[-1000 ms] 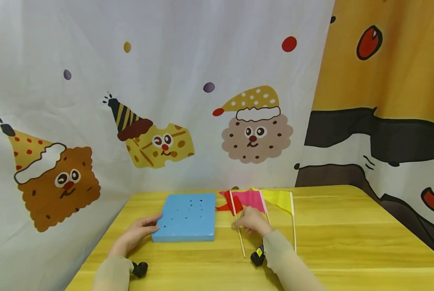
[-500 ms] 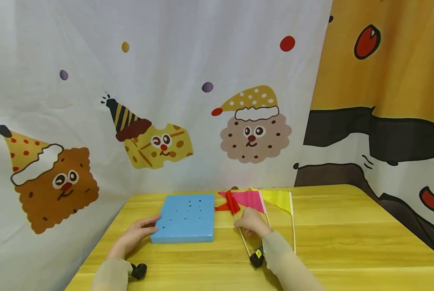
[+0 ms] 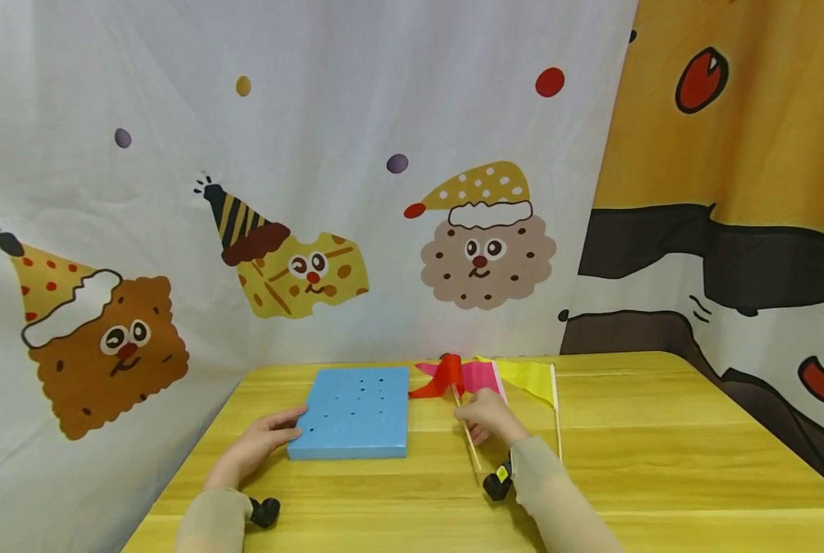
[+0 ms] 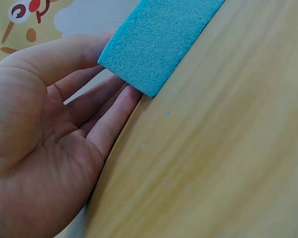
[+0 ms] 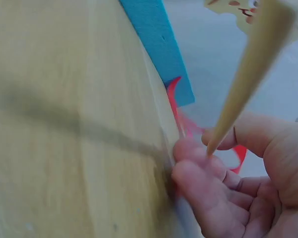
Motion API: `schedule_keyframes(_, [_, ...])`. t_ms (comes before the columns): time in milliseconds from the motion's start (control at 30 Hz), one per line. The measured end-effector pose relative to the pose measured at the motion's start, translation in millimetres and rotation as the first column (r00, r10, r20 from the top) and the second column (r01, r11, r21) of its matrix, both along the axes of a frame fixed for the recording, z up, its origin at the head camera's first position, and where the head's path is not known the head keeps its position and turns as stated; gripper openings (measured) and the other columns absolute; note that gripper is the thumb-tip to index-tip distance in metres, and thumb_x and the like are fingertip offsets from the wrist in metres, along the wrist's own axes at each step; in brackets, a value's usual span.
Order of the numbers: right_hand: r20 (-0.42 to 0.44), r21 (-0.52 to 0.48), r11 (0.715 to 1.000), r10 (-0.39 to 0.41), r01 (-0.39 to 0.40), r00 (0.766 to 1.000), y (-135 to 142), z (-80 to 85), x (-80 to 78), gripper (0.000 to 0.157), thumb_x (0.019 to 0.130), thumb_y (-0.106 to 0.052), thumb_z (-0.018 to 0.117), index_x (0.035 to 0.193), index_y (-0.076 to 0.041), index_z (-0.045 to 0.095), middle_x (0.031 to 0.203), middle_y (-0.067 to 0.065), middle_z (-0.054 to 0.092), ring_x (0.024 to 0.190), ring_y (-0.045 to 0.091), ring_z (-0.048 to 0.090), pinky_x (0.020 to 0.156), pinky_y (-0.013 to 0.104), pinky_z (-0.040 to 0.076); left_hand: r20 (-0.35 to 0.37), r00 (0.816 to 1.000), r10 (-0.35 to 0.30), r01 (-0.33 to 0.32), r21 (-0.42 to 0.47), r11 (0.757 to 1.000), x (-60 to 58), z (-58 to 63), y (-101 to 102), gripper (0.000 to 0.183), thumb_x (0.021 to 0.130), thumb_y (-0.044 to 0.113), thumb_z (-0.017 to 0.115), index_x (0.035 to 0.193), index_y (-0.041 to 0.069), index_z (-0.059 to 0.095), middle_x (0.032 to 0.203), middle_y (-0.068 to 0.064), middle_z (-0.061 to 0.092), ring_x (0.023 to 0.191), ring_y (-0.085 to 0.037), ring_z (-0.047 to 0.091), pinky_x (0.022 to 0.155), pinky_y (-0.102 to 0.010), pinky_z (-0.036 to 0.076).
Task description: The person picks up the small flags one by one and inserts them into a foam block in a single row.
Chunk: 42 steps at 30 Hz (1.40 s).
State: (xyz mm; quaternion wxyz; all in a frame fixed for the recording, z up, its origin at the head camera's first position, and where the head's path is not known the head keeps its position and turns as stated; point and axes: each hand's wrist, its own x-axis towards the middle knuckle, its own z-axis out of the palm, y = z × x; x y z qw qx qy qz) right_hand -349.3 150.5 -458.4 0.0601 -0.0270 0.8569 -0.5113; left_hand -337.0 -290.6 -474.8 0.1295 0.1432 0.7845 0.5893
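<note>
Flags point(image 3: 527, 378) number three, right hand point(image 3: 492, 416) pinching the red one point(image 3: 446, 377), left hand point(image 3: 256, 445), fingers extended, touching one blue block point(image 3: 352, 430).

Tilted red flag point(image 3: 451, 374), probably aloft, near the flat blue board point(image 3: 366, 432).

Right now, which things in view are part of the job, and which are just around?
Part of the job:
- red flag, its stick pinched in the right hand
- blue block with small holes, left hand touching its edge
- pink flag and yellow flag, not held; likely part of the set

Just around:
- table
- cartoon curtain behind it
</note>
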Motion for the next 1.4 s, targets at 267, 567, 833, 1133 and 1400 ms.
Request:
schedule_keyframes(267, [0.087,-0.145,0.989,0.043,-0.030,0.995,7.8,-1.9,-7.8,0.010,0.079,-0.005,0.067,0.080,0.004,0.062,0.061,0.008,0.060,0.046,0.019,0.061,0.047,0.033,0.055,-0.015,1.000,0.019,-0.019,-0.018,1.000,1.6,3.0,0.5,0.060,0.098,0.022,0.059,0.150,0.003,0.037,0.154,-0.026,0.024,0.139,-0.044,0.026,0.109,-0.052,0.032])
schedule_keyframes(567, [0.151,-0.180,0.982,0.081,-0.053,0.985,14.7,-2.0,-11.0,0.022,0.088,-0.017,0.065,0.092,0.005,0.067,0.067,0.006,0.062,0.045,0.012,0.051,0.046,0.026,0.051,-0.026,1.000,0.018,-0.018,-0.021,1.000,3.6,2.3,2.1,0.060,0.098,0.023,0.060,0.150,0.004,0.037,0.154,-0.025,0.024,0.138,-0.043,0.029,0.109,-0.053,0.031])
schedule_keyframes(833, [0.177,-0.221,0.973,0.103,-0.063,0.979,14.9,-7.1,-11.8,0.030,0.091,-0.022,0.061,0.103,0.006,0.062,0.075,0.012,0.069,0.047,0.013,0.055,0.048,0.027,0.052,0.007,1.000,0.012,-0.012,-0.006,1.000,5.6,-0.6,0.6,0.060,0.098,0.022,0.060,0.150,0.003,0.036,0.155,-0.024,0.023,0.139,-0.043,0.025,0.109,-0.051,0.032])
schedule_keyframes(1133, [0.147,-0.236,0.970,0.100,-0.063,0.984,13.1,-6.1,-12.3,0.028,0.092,-0.016,0.058,0.106,0.008,0.060,0.075,0.012,0.068,0.047,0.014,0.056,0.046,0.027,0.052,0.003,1.000,-0.009,0.009,-0.014,1.000,5.3,-2.1,-2.7,0.061,0.098,0.024,0.059,0.150,0.003,0.035,0.155,-0.026,0.022,0.140,-0.044,0.023,0.109,-0.051,0.032])
schedule_keyframes(1400, [0.088,-0.236,0.971,0.049,-0.027,0.995,9.7,24.4,-13.8,0.038,0.093,-0.014,0.058,0.120,0.013,0.057,0.080,0.017,0.062,0.044,0.014,0.053,0.044,0.026,0.052,-0.031,0.999,0.006,-0.008,-0.040,0.999,1.2,-0.4,-0.7,0.060,0.098,0.022,0.060,0.150,0.004,0.036,0.155,-0.022,0.025,0.138,-0.042,0.029,0.109,-0.054,0.030])
